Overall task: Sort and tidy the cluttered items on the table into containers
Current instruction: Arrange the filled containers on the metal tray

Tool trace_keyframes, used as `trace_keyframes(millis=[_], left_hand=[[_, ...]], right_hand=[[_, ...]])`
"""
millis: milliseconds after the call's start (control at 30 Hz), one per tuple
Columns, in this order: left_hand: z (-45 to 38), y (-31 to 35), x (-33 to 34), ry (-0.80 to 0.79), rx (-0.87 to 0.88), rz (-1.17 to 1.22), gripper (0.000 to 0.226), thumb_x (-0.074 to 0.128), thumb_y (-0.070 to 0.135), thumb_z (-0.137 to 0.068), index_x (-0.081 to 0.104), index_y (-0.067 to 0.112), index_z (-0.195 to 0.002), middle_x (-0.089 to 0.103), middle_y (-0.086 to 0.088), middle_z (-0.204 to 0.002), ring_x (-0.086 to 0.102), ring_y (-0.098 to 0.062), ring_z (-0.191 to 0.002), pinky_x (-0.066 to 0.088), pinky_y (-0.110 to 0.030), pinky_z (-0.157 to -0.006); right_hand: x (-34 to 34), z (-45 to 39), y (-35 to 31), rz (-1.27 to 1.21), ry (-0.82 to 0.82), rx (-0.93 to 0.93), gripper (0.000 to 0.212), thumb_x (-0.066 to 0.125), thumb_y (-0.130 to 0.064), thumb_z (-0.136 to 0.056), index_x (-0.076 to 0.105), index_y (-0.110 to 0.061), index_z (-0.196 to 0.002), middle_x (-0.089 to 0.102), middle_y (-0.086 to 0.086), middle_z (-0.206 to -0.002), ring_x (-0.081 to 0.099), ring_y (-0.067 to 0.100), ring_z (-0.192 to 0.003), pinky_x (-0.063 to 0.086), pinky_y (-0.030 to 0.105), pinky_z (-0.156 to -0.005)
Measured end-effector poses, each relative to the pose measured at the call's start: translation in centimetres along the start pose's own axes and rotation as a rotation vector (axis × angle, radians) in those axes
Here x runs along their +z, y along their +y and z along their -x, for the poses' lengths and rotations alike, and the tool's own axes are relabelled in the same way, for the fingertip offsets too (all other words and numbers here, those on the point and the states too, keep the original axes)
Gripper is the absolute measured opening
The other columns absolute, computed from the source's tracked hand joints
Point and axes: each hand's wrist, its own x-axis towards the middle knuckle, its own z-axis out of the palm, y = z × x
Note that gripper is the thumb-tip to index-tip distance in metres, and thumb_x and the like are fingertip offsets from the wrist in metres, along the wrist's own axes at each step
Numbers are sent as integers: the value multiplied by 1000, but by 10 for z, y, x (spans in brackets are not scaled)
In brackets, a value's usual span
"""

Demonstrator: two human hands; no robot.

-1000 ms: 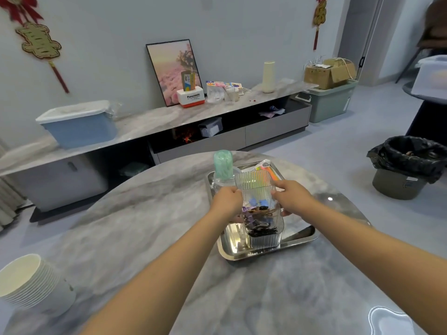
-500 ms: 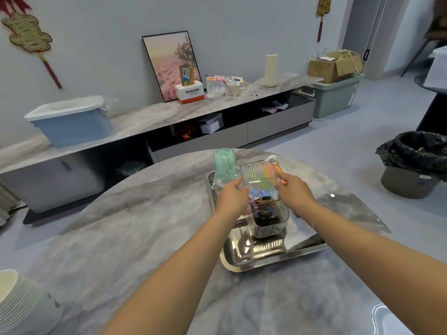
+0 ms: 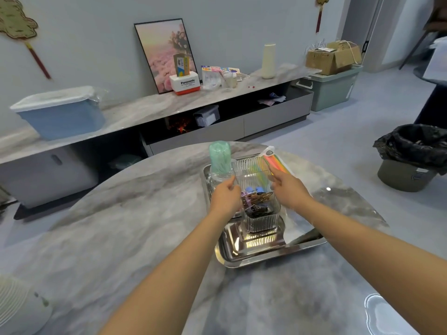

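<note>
Flanking the clear ribbed container (image 3: 260,194), both hands sit at its upper walls: the left hand (image 3: 226,195) on the side nearer the green-capped bottle (image 3: 219,160), fingers curled with the thumb toward the rim, and the right hand (image 3: 287,187) on the opposite side, fingers reaching toward the rim. Whether either hand actually grips the container or only rests beside it, I cannot tell; the clear wall hides the contact

The container stands upright on the steel tray (image 3: 273,252), toward the tray's middle. Inside it lie small clips (image 3: 256,201), dark and mixed, with a couple of blue pieces on top. Just behind the container, the green-capped bottle stands on the tray's far corner, close to or touching the container. Behind the container on the other side, a pack of coloured strips (image 3: 278,162) leans out over the tray's far edge

Judging from this, the sorting looks nearly finished: the small clutter is already in the container, and the step in hand is settling or squaring the container on the tray. A sensible next move would be to steady it upright, since it is tall and light, then tuck the coloured pack into a container or lay it flat beside it, taking care not to knock the bottle over
</note>
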Motion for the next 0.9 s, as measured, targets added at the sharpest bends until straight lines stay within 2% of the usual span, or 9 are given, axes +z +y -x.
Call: trace_keyframes(millis=[167,233,333,433,533,633,700,800,900], left_hand=[[1,-3,3,0,-2,-8,55,43,13,-99,23,23,-149,36,-5,-150,60,-10,-82,55,-35,-82],[4,-1,3,4,-8,6,55,43,12,-99,22,23,-149,39,-6,-148,59,-9,-79,55,-33,-80],[15,4,3,-9,-26,44,56,43,12,-99,23,22,-150,58,2,-118,49,-5,-67,50,-27,-68],[33,11,-1,-8,-17,63,53,43,14,-99,26,20,-149,53,12,-94,46,-6,-64,45,-22,-59],[63,14,-17,21,34,28,46,45,18,-98,37,21,-143,53,0,-126,55,-5,-78,52,-23,-71],[102,8,-44,84,83,7,38,50,18,-93,51,25,-130,56,-3,-127,58,-16,-105,50,-40,-94],[120,2,-61,122,109,-30,30,51,15,-92,56,25,-119,58,2,-120,58,-16,-105,48,-38,-95],[160,-12,-102,196,141,-153,34,48,14,-94,54,21,-127,55,4,-122,57,-8,-92,46,-25,-83],[194,-34,-143,281,150,-283,34,48,13,-94,55,20,-126,54,3,-126,55,-8,-98,43,-22,-84]], right_hand=[[3,3,1,5,-53,16,66,39,-1,-95,17,-32,-149,41,-6,-146,51,27,-118,44,37,-96],[5,6,4,-34,-36,33,60,40,-4,-96,23,-30,-148,44,-2,-145,52,27,-117,46,38,-95],[6,19,2,-90,-6,39,56,42,-6,-97,27,-24,-148,45,4,-144,54,26,-115,47,31,-84],[6,39,-8,-47,41,14,53,45,-17,-98,27,-23,-148,51,5,-138,56,26,-113,43,29,-82],[7,66,-28,-67,75,-88,49,47,-27,-98,33,-26,-145,54,4,-135,55,23,-116,44,32,-91],[16,101,-53,-126,35,-195,45,50,-29,-96,41,-27,-141,60,2,-128,57,19,-112,45,31,-91],[25,116,-64,-188,22,-244,44,51,-27,-95,45,-27,-138,56,-3,-133,55,14,-118,43,28,-96],[48,146,-92,-253,-38,-341,42,53,-24,-94,48,-24,-136,54,-6,-134,52,10,-122,40,24,-98],[79,174,-118,-301,-113,-376,40,53,-26,-94,50,-26,-134,57,-7,-130,53,7,-117,42,24,-97]])
